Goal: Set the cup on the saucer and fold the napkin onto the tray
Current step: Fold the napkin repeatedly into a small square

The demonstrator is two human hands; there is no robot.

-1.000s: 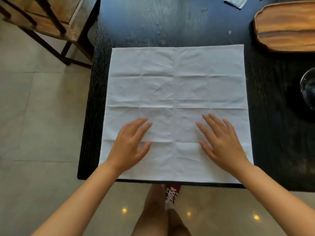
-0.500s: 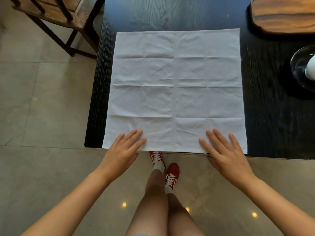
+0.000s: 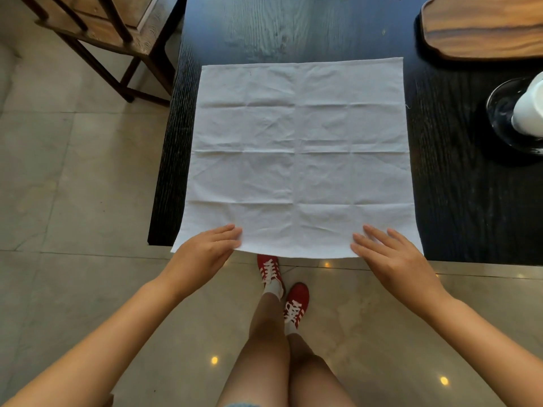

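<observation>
A white cloth napkin [image 3: 299, 154] lies spread flat on the dark table [image 3: 458, 201], its near edge hanging slightly past the table's front edge. My left hand [image 3: 205, 254] rests on the napkin's near left corner, fingers straight and close together. My right hand [image 3: 390, 257] lies flat on the near right corner with fingers spread. At the right edge of the view a white cup [image 3: 529, 110] stands on a clear glass saucer [image 3: 499, 113]. The wooden tray [image 3: 482, 27] sits at the far right of the table.
A wooden chair [image 3: 97, 27] stands off the table's far left corner. My legs and red shoes [image 3: 282, 286] are on the tiled floor just in front of the table. Bare table shows beyond the napkin.
Both hands have slid back along the napkin from its middle to its near edge. The view has shifted, so the cup and saucer now show at the right.
</observation>
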